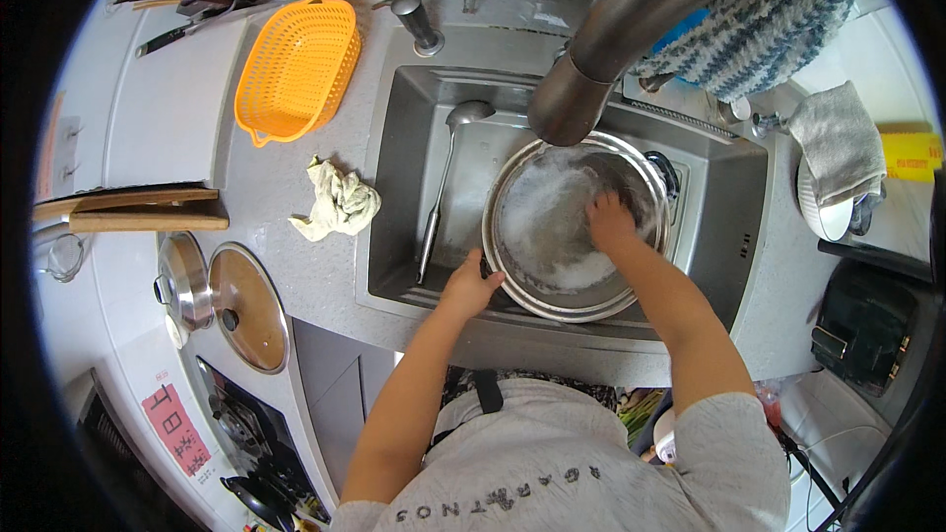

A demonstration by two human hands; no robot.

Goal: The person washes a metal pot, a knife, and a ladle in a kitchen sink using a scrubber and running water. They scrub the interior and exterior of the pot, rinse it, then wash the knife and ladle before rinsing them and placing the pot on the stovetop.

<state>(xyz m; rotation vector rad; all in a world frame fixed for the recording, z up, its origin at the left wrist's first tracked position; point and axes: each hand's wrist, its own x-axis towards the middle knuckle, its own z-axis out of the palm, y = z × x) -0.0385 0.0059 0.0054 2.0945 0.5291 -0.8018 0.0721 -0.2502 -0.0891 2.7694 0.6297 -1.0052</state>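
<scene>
A round metal pot (pixel 576 314) with soapy, foamy water stands in the sink (pixel 473 155). My left hand (pixel 473 284) grips the pot's dark handle at its left side. Inside the pot, my right hand (pixel 613 222) reaches into the water at the right; its fingertips are under the surface, so whether they hold anything is hidden. A metal ladle (pixel 443 185) lies in the sink to the left of the pot. Above the pot's far rim hangs the dark faucet (pixel 573 103). A crumpled pale cloth (pixel 338 199) lies on the counter left of the sink.
An orange plastic basket (pixel 299 70) and a soap dispenser (pixel 418 22) are behind and left. A glass pot lid (pixel 247 307) and a lidded steel pot (pixel 185 281) stand at the left, near the stove (pixel 255 428). A grey cloth (pixel 839 140) drapes over a white bowl (pixel 820 207) at right.
</scene>
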